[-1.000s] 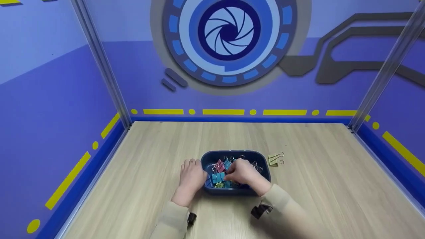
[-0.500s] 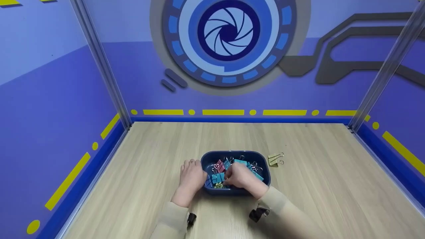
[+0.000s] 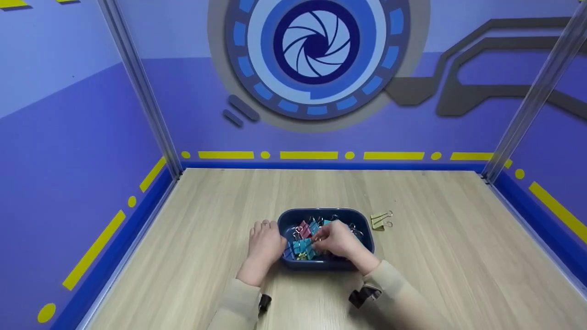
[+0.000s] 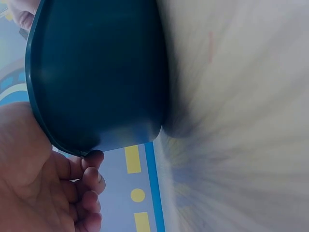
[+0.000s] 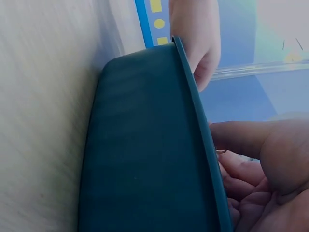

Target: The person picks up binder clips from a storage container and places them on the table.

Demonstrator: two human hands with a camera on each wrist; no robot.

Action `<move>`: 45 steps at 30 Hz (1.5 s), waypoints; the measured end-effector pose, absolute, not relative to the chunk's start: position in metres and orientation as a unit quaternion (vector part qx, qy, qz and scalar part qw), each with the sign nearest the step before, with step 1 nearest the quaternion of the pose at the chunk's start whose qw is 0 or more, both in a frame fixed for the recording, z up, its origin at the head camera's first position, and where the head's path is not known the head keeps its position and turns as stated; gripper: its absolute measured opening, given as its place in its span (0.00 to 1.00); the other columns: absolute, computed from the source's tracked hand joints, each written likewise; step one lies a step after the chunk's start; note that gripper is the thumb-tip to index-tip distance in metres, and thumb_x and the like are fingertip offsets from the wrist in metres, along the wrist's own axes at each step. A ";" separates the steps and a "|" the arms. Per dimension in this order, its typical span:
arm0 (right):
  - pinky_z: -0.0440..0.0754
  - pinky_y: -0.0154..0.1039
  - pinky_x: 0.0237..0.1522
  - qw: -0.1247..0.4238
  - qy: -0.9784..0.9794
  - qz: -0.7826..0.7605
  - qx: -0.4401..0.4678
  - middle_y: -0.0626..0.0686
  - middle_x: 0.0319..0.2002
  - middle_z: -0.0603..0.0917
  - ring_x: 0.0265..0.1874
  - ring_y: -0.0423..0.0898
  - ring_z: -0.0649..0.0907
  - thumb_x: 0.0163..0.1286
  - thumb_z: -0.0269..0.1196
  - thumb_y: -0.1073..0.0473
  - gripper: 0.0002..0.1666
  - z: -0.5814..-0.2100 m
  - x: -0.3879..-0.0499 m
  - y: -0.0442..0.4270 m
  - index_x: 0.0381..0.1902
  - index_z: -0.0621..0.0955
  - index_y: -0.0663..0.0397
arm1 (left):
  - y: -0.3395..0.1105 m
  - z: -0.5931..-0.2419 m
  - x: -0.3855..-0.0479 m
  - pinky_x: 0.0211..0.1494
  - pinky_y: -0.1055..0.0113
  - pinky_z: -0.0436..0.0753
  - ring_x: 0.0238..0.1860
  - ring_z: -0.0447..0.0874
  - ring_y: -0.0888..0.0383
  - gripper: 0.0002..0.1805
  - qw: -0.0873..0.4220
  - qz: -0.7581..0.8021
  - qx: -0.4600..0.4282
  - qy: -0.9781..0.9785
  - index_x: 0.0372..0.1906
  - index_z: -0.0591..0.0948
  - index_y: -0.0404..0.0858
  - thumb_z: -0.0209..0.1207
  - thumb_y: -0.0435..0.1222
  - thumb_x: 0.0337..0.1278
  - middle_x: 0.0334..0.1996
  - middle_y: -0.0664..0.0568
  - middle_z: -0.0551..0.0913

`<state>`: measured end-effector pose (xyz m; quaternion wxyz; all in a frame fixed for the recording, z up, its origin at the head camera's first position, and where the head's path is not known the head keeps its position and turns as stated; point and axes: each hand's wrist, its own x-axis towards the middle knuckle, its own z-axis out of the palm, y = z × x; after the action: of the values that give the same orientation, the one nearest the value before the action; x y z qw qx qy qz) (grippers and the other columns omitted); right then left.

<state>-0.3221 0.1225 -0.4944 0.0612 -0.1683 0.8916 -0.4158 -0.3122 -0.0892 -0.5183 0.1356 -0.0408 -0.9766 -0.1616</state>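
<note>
A dark blue plastic bin (image 3: 337, 266) stands on the table, holding several binder clips in teal, pink, blue and yellow. My left hand (image 3: 266, 240) grips its left rim, thumb over the edge and fingers curled outside, as the left wrist view shows. Inside the bin, my right hand (image 3: 337, 238) pinches at a binder clip among the teal clips (image 3: 300, 246). A bit of wire handle (image 5: 221, 152) shows by its thumb in the right wrist view; the bin wall hides the rest. Beside these lies a pink binder clip (image 3: 303, 228).
A yellow binder clip (image 3: 379, 222) lies on the wooden table (image 3: 220, 197) just right of the bin. Blue printed panels (image 3: 312, 142) enclose the back and both sides.
My right hand first dips toward the bin's front, then rises slightly back and right; a teal clip by its fingertips has shifted. The left hand and the bin stay put.
</note>
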 end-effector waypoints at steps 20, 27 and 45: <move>0.86 0.45 0.29 0.050 0.809 -0.568 -0.146 0.56 0.30 0.91 0.21 0.44 0.86 0.62 0.72 0.63 0.12 -0.494 -0.331 0.149 0.43 0.88 0.63 | -0.090 -0.520 -0.314 0.52 0.51 0.73 0.48 0.74 0.42 0.18 0.136 -0.162 -0.038 -0.977 0.46 0.81 0.29 0.64 0.39 0.58 0.43 0.39 0.81; 0.87 0.43 0.44 0.037 0.790 -0.598 -0.133 0.56 0.37 0.92 0.30 0.43 0.90 0.64 0.71 0.60 0.17 -0.491 -0.331 0.164 0.48 0.86 0.65 | -0.090 -0.520 -0.314 0.52 0.50 0.73 0.47 0.74 0.42 0.17 0.141 -0.161 -0.041 -0.976 0.44 0.81 0.29 0.64 0.39 0.57 0.42 0.39 0.82; 0.84 0.32 0.38 -0.039 0.746 -0.665 -0.016 0.41 0.33 0.90 0.32 0.34 0.87 0.66 0.69 0.64 0.21 -0.481 -0.342 0.229 0.53 0.83 0.73 | -0.090 -0.521 -0.313 0.49 0.51 0.73 0.46 0.75 0.42 0.15 0.157 -0.151 -0.046 -0.975 0.42 0.81 0.29 0.62 0.38 0.56 0.39 0.39 0.82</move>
<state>-0.3415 0.2289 -0.4809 -0.0391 -0.0159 0.7461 -0.6645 -0.3126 -0.0896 -0.5208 0.1571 -0.0464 -0.9749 -0.1510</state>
